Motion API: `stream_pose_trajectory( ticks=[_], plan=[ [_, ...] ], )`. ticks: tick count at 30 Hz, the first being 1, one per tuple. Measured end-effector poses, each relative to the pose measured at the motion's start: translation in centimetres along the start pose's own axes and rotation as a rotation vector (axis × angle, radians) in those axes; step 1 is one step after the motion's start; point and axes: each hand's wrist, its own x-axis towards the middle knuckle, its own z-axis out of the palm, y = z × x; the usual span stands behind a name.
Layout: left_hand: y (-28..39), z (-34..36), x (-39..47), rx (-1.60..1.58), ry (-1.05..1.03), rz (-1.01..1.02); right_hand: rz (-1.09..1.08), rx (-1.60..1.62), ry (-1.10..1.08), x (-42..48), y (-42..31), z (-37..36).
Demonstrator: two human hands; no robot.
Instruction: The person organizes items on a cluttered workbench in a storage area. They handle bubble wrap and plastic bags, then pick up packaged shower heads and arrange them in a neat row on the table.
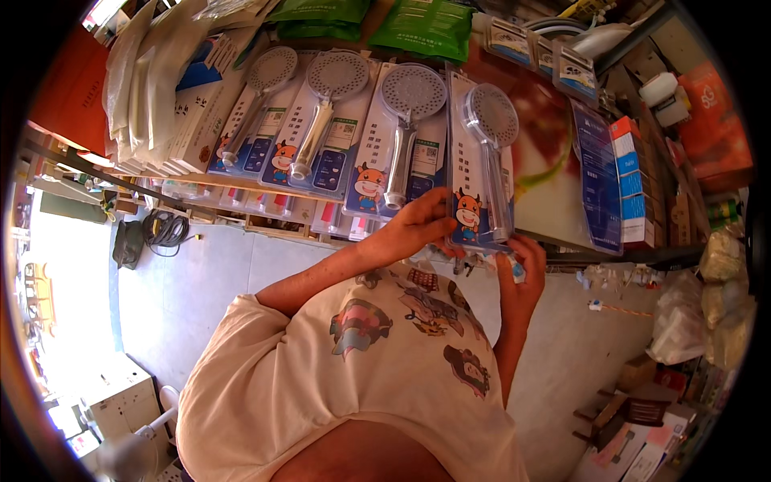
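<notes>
My left hand (424,223) grips the lower left edge of a blister-packed hand shower (493,120) with a cartoon cow on its card. At its lower right corner are the fingers of my right hand (523,265). This pack leans over the counter's front edge, shower head away from me. Left of it, a second packed hand shower (412,96) lies close to my left hand. Two more alike, a packed hand shower (336,78) and a packed hand shower (271,72), continue the row leftwards. Part of my left hand's fingers is hidden behind the held pack.
Green plastic packets (421,27) lie behind the row. White boxes (199,126) and plastic-wrapped packs (144,90) are stacked at left. A blue blister card (596,181) and small boxes (632,181) stand at right. Coiled black cable (165,232) rests on the floor.
</notes>
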Motion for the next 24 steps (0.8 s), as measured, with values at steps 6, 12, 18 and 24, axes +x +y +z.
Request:
stream_pose_trajectory(
  ticks=[6, 12, 18, 24],
  plan=[
    [-0.2, 0.3, 0.2, -0.04, 0.015, -0.048, 0.303, 0.297, 0.113, -1.2, 2.7, 0.9],
    [-0.1, 0.1, 0.4, -0.019, 0.011, -0.103, 0.456, 0.6, 0.17, -0.8, 3.0, 0.8],
    [1.2, 0.3, -0.4, 0.151, -0.001, -0.151, 0.49, 0.636, 0.206, 0.0, 3.2, 0.5],
    [2.0, -0.2, -2.4, 0.3, -0.02, -0.191, 0.484, 0.646, 0.165, 0.3, 3.2, 0.8]
  ],
)
